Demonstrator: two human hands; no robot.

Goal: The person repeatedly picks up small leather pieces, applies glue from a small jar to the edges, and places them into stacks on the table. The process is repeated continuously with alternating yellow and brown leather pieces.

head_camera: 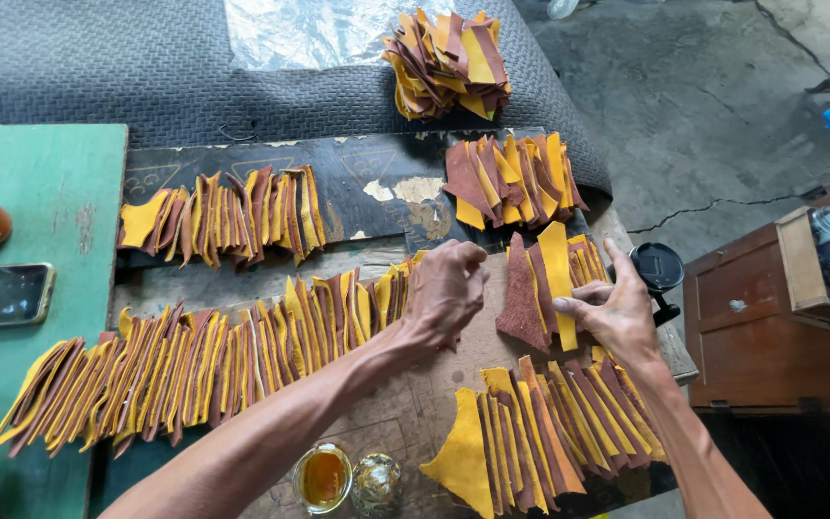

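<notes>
Many yellow and brown leather pieces lie in overlapping rows on a worn board [377, 187]. My left hand [447, 288] hovers with curled fingers at the right end of the long middle row [204, 360]; whether it pinches a piece I cannot tell. My right hand [609, 312] presses flat, fingers spread, on a small stack [540, 288] of brown and yellow pieces. Another fanned row [540, 432] lies just below that hand.
A heaped pile of pieces [449, 62] sits on grey matting at the back, with more rows at back left [228, 216] and back right [511, 178]. A small open jar of amber glue [322, 478] and its lid [377, 483] stand near me. A phone [0, 295] lies on the green surface at left.
</notes>
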